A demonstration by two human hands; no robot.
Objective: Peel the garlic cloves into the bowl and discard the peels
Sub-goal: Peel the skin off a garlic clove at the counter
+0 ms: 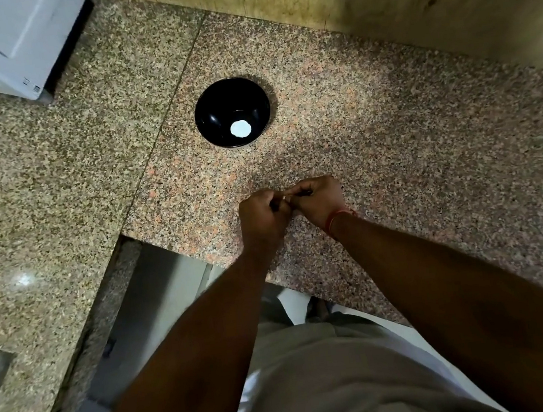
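1. Garlic clove [283, 198]: only a small pale sliver shows, caught between the fingertips of the two hands above the granite counter [393, 141], nearer the person than the bowl. Too little is visible to tell its long axis or which way it points.
2. Left hand [263, 214]: fingers curled tight, knuckles up, pinching the clove from the left side; its forearm reaches straight out from the body.
3. Right hand [320, 199]: also curled, fingertips meeting the left hand's at the clove; a red thread bracelet [337, 220] circles the wrist.
4. The two hands touch each other, held just over the counter near its front edge.
5. Black bowl [232, 112]: one, upright on the counter, well beyond the hands; a bright white spot sits inside it, and I cannot tell whether it is a reflection or something in the bowl.
6. Count: one clove seen, one bowl, two hands.
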